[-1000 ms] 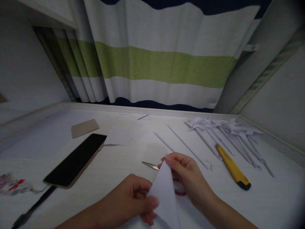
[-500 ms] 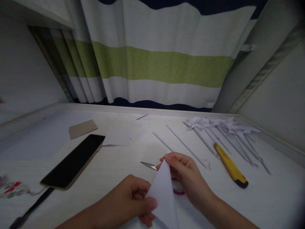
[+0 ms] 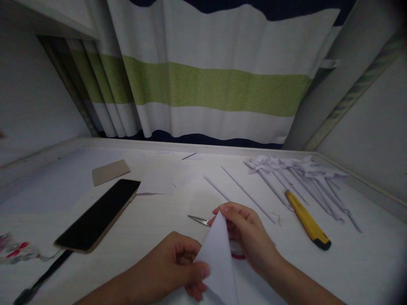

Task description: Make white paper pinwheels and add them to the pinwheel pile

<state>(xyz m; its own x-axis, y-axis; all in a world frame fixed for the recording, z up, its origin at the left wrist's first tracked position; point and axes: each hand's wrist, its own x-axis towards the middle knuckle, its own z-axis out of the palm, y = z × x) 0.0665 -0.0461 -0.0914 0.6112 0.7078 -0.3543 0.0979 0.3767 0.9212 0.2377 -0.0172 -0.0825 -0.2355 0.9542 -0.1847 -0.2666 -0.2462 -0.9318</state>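
Observation:
Both of my hands hold a folded white sheet of paper [image 3: 219, 258] that rises to a point above the white desk [image 3: 159, 224]. My left hand [image 3: 178, 267] pinches its lower left edge between thumb and fingers. My right hand [image 3: 246, 235] pinches the tip with closed fingers. Behind the paper lie scissors [image 3: 199, 220], with only the blade tips and a bit of red handle showing.
A black phone [image 3: 98, 214] with a cable lies at left, near a brown card [image 3: 110, 171] and loose white paper pieces [image 3: 157, 183]. At right lie a yellow utility knife [image 3: 307, 220], rolled paper sticks [image 3: 248, 195] and several paper pinwheels [image 3: 305, 178]. A striped curtain hangs behind.
Almost nothing: the view drifted slightly, and both hands keep their pinch on the folded paper in the same place.

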